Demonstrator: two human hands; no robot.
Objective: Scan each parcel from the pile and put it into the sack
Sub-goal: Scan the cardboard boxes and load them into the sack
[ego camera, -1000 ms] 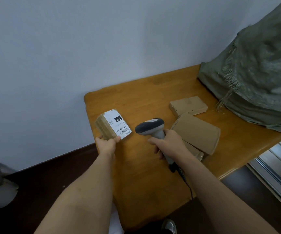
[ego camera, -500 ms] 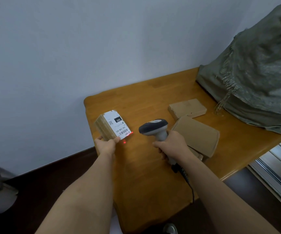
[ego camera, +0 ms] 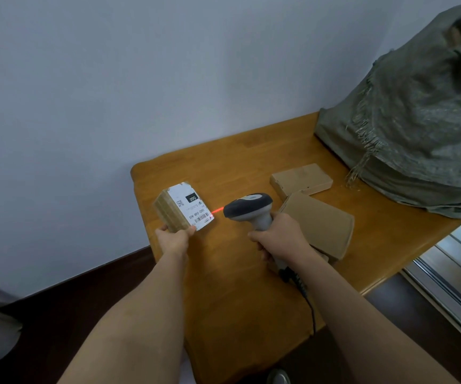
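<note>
Your left hand [ego camera: 174, 237] grips the near bottom corner of a small brown corrugated-cardboard parcel [ego camera: 180, 207], fingers and thumb curled round its edge. You hold it tilted up over the left edge of the orange-brown wooden table [ego camera: 223, 273], at about ten o'clock from the table's middle. The parcel is a flat rectangular box with ribbed cardboard sides. Its upward face carries a white shipping label [ego camera: 191, 207] with a black block reading "060", a small square code, the printed line "060-068-A05" and a barcode along the lower right edge.

Your right hand [ego camera: 280, 236] is clenched round the handle of a grey and black handheld barcode scanner [ego camera: 251, 212], whose head points left, toward nine o'clock. A thin red beam [ego camera: 218, 210] runs from the scanner's nose to the label's barcode corner. A black coiled cable [ego camera: 305, 295] hangs from the handle base toward six o'clock.

Behind your right hand, at three o'clock from the scanner, a plain brown cardboard box [ego camera: 320, 220] leans on a stack, partly hidden. A flatter brown cardboard box [ego camera: 301, 178] lies at one o'clock. A large grey-green woven sack [ego camera: 417, 120] with frayed edges sits on the table's far right end, at two o'clock.
</note>
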